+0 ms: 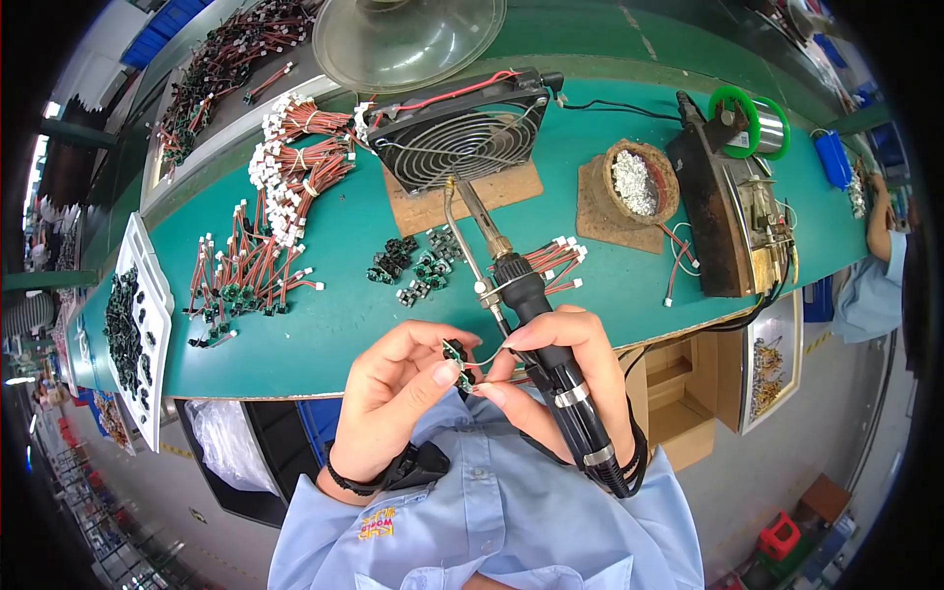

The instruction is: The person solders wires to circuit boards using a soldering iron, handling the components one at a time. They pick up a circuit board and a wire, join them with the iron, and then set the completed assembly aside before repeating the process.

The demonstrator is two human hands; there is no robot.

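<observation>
A green surface [258, 366] carries everything, seen here from its middle. At 9 o'clock, by its end, lies a white tray [155, 297]; nearer in, a spread of red-and-dark leads [246, 277]. Banded lead bundles [315, 165] lie at 10 o'clock, one brown board [521, 183] at 12. Dark small parts [395, 258] cluster centrally. Toward 3 o'clock come loose leads [551, 259], another brown board [608, 224], then a dark boxy unit [703, 211].

Small green circuit board [465, 377] (apparently with black parts) held edge-on between the hands [388, 388]; black soldering iron [524, 285] slanting, tip pointing away.
</observation>
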